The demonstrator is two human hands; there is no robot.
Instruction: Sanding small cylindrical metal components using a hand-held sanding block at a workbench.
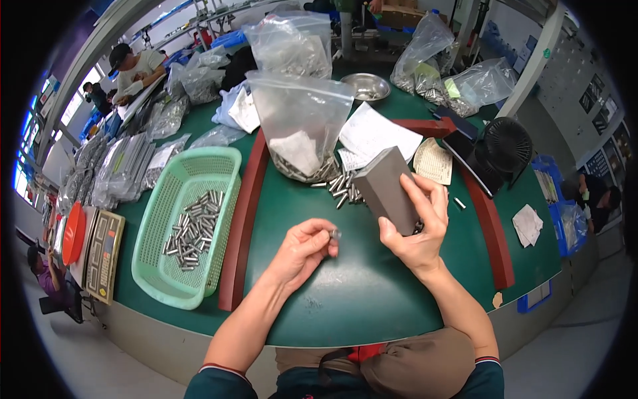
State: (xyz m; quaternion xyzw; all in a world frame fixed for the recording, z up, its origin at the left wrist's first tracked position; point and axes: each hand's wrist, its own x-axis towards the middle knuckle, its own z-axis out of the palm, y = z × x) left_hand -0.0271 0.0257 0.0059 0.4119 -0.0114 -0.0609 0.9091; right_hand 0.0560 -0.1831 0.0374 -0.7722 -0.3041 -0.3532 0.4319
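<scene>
Centrally, the left hand pinches a small metal pin between thumb and fingertips, above the green table. The right hand grips a grey block, held tilted, its long axis running from upper left to lower right. Pin and block are near each other but apart. Just behind the block lies a heap of loose pins, spilling from a clear bag that stands upright and holds a white slip. Left, beyond a red-brown rail, a mint basket holds more pins. White paper sheets lie right of the bag; a steel bowl and further clear bags sit behind. A black fan stands at right; a scale at far left.
</scene>
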